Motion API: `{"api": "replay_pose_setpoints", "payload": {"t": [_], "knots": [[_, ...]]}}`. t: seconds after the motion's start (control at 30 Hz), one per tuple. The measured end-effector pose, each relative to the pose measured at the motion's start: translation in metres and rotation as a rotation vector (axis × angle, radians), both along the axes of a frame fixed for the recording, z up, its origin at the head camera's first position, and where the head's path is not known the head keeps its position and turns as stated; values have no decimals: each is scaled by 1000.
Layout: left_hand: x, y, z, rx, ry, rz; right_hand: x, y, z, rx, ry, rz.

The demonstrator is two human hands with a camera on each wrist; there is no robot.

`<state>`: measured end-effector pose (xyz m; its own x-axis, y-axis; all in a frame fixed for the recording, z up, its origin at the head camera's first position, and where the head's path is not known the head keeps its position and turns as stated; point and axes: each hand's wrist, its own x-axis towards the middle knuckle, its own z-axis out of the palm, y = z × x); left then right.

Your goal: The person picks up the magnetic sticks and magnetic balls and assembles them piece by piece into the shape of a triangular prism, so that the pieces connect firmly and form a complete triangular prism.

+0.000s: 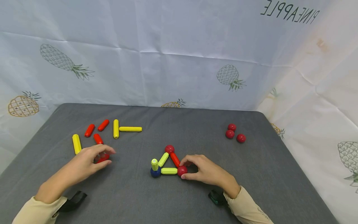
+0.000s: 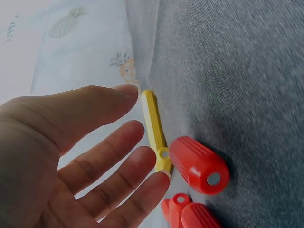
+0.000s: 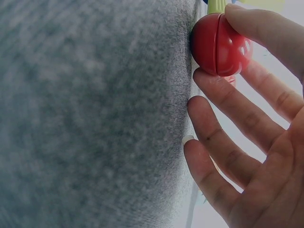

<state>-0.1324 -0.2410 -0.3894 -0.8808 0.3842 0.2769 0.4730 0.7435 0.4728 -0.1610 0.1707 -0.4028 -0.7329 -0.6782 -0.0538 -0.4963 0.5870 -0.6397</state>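
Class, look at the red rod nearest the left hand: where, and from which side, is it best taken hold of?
Probably across the ribbed middle of the red rod, from above with the left hand: thumb on the near long side, fingers on the far one. It lies on its side on the grey cloth and looks narrow enough to pinch; this leaves its end disc uncovered.

Head view downward; wrist views seemingly sideways
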Motion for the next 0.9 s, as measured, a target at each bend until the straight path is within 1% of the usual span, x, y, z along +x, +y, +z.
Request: {"api": "replay_pose_setpoints", "payload": {"t": [0.13, 0.3, 0.5, 0.77, 0.9], "knots": [[0, -5, 0, -20, -29, 24, 0, 0, -1, -1, 0, 0], [-1, -9, 0, -86, -76, 60, 0, 0, 0, -5, 3, 4], [-2, -11, -2, -149, -118, 71, 0, 1, 0, -2, 7, 2], [-4, -10, -10, -152, -143, 43, 0, 1, 0, -2, 7, 0], [-5, -9, -13, -163, -128, 22, 0, 1, 0, -3, 5, 0]]}}
